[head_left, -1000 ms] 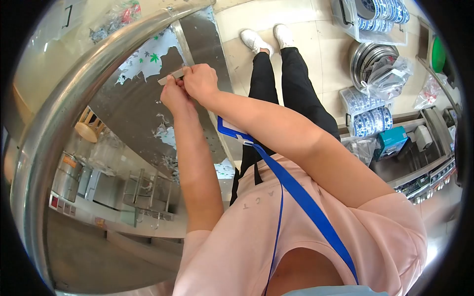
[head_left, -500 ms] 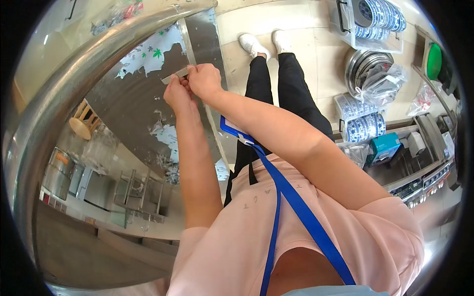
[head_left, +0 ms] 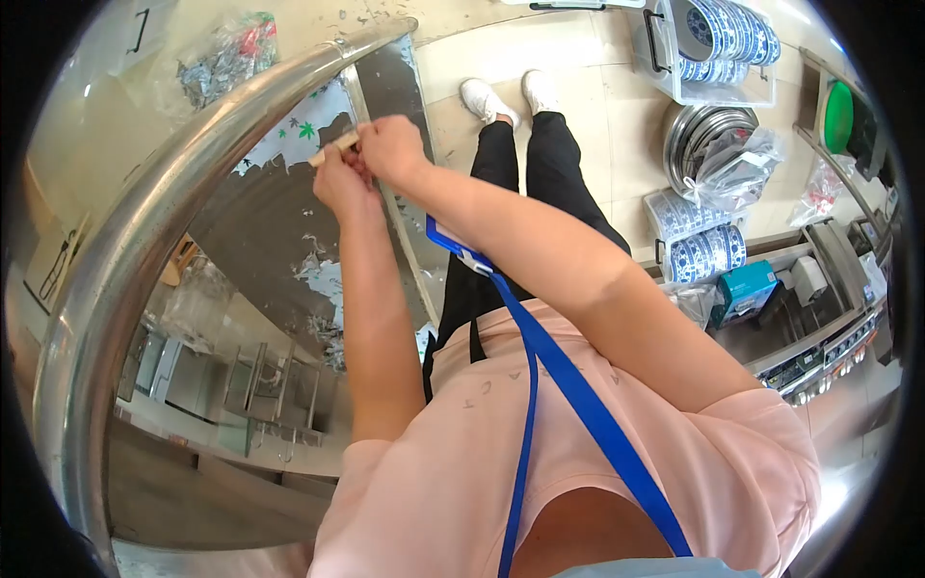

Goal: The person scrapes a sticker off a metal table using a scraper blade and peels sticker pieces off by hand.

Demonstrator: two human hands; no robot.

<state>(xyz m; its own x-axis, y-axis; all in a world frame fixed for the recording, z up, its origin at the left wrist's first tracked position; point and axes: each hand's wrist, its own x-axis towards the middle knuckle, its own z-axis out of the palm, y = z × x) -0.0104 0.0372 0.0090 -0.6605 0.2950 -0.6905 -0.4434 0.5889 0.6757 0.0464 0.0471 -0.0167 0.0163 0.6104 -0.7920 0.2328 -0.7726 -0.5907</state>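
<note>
My left hand point(head_left: 342, 181) and my right hand point(head_left: 393, 151) meet over a dark panel point(head_left: 260, 222). Between them is a short flat beige strip point(head_left: 332, 150), its kind unclear. The left fingers are curled around its lower side, and the right fingers close on its upper end. Torn white film with green leaves point(head_left: 313, 116) clings to the panel just beyond the hands. More ragged film point(head_left: 323, 275) lies nearer my left forearm. What the fingertips touch beneath is hidden.
A thick metal rail point(head_left: 154, 183) curves along the left. On the floor to the right stand a clear bin of blue-and-white bowls point(head_left: 727, 34), stacked steel pans point(head_left: 694, 144) and a teal box point(head_left: 744, 292). A bag of scraps point(head_left: 226, 67) lies beyond the rail.
The strip between my hands has turned slightly and looks more beige. Both hands stay together at nearly the same spot on the panel. The whole view has shifted a little.
</note>
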